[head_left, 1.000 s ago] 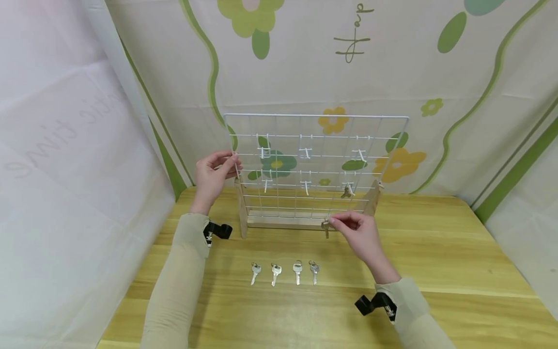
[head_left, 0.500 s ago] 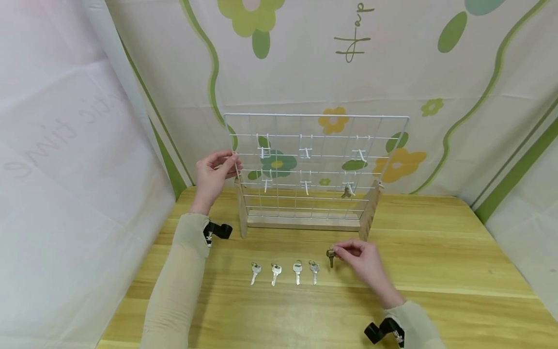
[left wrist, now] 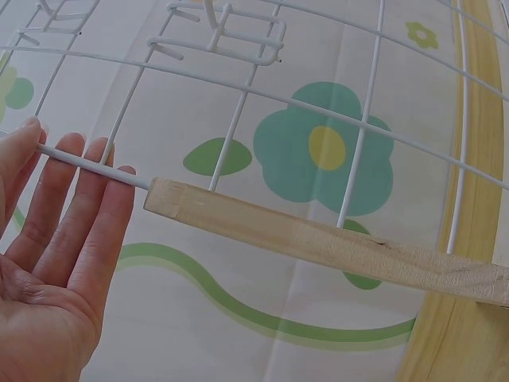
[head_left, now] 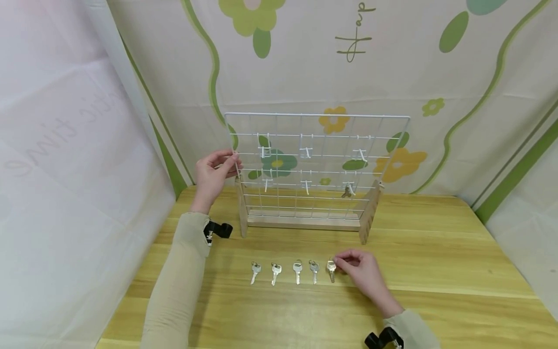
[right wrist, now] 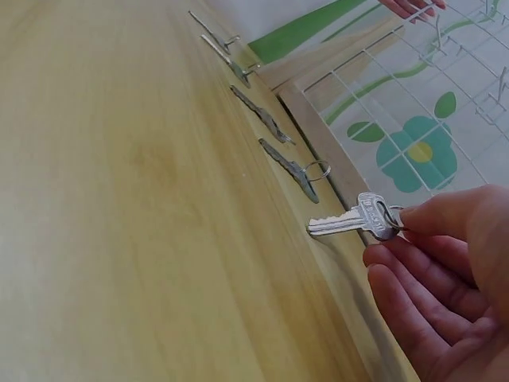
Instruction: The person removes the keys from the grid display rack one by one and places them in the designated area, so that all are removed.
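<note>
My right hand (head_left: 361, 272) pinches a silver key (head_left: 332, 271) by its small ring, between thumb and forefinger. In the right wrist view the key (right wrist: 350, 221) juts out from the fingertips, its blade tip close over the table. My left hand (head_left: 214, 175) grips the left side wire of a white wire grid rack (head_left: 301, 116). The left wrist view has the thumb on one side of that wire and the fingers (left wrist: 83, 215) on the other. Several more silver keys (head_left: 298, 272) lie in a row left of the right hand. Another key (head_left: 347, 192) hangs from the lower right hook.
White hooks (head_left: 306, 153) sit on the grid in two rows. A wooden stand (head_left: 305, 222) with side posts carries the grid on the wooden table (head_left: 279, 315). Behind it hangs a floral cloth (head_left: 301, 77), with a pale cloth (head_left: 65, 145) at the left.
My right hand has moved down and toward me with its key, from the rack's base to the right end of the key row. The left hand stays on the grid.
</note>
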